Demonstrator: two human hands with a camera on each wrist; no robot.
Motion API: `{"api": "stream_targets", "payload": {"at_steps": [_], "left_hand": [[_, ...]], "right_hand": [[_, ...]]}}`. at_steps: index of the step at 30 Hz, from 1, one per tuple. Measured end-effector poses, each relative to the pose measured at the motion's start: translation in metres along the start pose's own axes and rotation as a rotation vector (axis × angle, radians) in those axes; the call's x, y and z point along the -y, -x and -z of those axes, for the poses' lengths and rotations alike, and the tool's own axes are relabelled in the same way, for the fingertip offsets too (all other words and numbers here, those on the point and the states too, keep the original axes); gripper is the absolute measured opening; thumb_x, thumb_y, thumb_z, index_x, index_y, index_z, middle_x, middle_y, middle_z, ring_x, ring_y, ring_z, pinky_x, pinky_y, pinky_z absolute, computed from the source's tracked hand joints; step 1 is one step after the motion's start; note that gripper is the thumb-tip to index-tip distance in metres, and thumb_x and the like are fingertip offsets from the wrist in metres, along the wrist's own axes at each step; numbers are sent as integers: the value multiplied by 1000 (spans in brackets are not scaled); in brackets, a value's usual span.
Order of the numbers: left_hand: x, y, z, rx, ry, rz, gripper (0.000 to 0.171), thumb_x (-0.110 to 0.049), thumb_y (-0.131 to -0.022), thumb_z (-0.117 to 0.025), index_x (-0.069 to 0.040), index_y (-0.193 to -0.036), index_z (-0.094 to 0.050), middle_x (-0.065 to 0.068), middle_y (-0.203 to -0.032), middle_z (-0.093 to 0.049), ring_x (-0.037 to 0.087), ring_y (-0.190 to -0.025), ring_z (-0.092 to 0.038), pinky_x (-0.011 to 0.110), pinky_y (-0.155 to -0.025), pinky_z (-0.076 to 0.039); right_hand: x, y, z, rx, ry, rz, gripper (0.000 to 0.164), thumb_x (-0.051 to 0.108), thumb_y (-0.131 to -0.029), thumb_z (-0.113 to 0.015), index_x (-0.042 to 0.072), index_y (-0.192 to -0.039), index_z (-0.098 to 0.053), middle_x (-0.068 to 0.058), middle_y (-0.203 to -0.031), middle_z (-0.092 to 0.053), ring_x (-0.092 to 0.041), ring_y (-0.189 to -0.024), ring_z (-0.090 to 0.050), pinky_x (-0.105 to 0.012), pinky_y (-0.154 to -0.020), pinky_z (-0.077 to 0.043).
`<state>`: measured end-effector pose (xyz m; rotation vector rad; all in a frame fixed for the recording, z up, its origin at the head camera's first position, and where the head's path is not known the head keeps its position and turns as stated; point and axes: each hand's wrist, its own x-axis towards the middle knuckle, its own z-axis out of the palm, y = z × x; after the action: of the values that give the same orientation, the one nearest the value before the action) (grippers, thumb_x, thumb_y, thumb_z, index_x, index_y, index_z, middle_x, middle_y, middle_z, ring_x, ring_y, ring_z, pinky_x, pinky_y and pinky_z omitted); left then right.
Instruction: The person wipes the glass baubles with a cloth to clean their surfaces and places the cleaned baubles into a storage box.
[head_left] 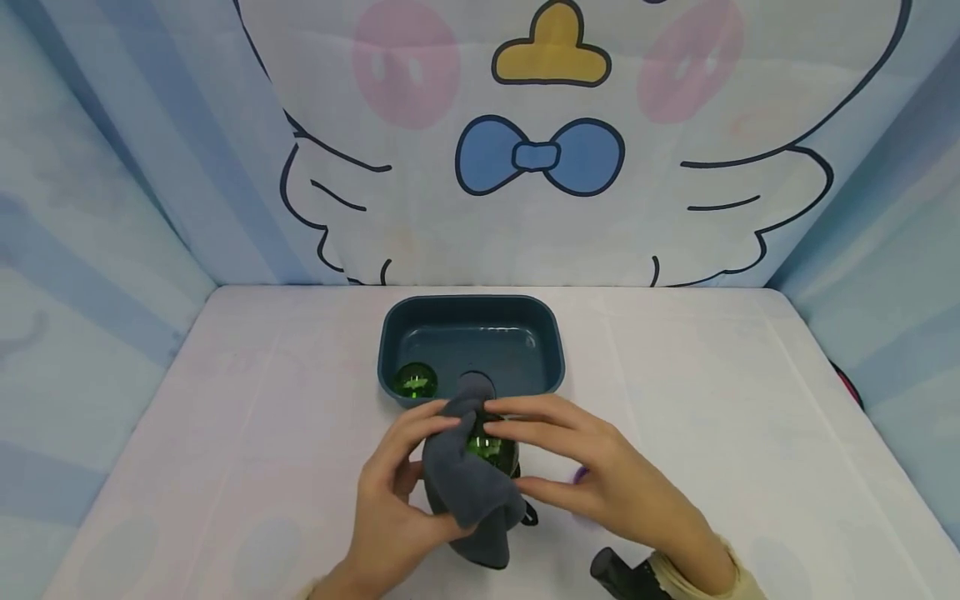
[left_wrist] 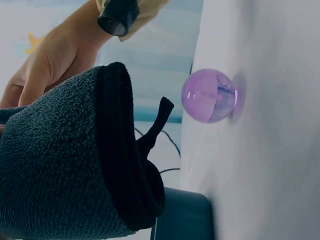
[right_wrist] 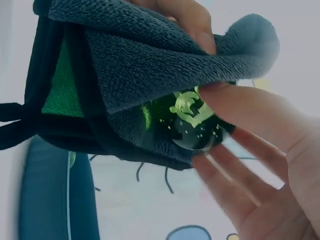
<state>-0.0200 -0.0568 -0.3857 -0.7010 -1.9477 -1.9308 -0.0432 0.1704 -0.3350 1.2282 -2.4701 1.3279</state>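
A dark grey towel (head_left: 468, 479) with a black hem and hanging loop is draped around a clear green ball (head_left: 495, 446), which shows a pale gold pattern in the right wrist view. From the left side, my left hand (head_left: 393, 500) holds the towel against the ball. My right hand (head_left: 600, 462) grips the bare side of the ball (right_wrist: 192, 120) between thumb and fingers. The towel hides much of the ball. Behind my right hand sits a clear purple ball (left_wrist: 209, 95) on the table, mostly covered in the head view.
Just beyond my hands stands a dark blue-green basin (head_left: 480, 304). A second green ball (head_left: 416, 380) lies in its near left corner. The white table (head_left: 247, 400) is bounded by printed cloth walls at the back and both sides.
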Motion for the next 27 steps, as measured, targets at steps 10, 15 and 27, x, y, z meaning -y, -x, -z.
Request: {"api": "stream_targets", "payload": {"at_steps": [10,15,27], "left_hand": [[3,1,-3,10,52,19,71,13,-66,-85,2,-130,-56,19,-136,-52,19,-123,-57,30,-77,-61],[4,1,-3,20,1,-15,70,11,-65,-87,-1,-128,-60,18,-135,-54,17,-121,-57,26,-76,-60],[6,1,-6,-14,-71,-38,61,6,-65,-89,-8,-121,-67,17,-132,-56,19,-117,-58,24,-79,-59]], "right_hand": [[-1,-1,-3,-23,76,108,63,-2,-75,-82,10,-134,-62,-8,-139,-59,-23,-127,-55,-34,-99,-53],[-4,1,-1,7,-95,-94,57,9,-82,-79,7,-136,-60,-10,-134,-63,-21,-118,-63,-31,-90,-57],[-6,-1,2,89,-208,-266,56,24,-91,-72,11,-142,-54,-7,-142,-56,-22,-122,-61,-28,-91,-56]]}}
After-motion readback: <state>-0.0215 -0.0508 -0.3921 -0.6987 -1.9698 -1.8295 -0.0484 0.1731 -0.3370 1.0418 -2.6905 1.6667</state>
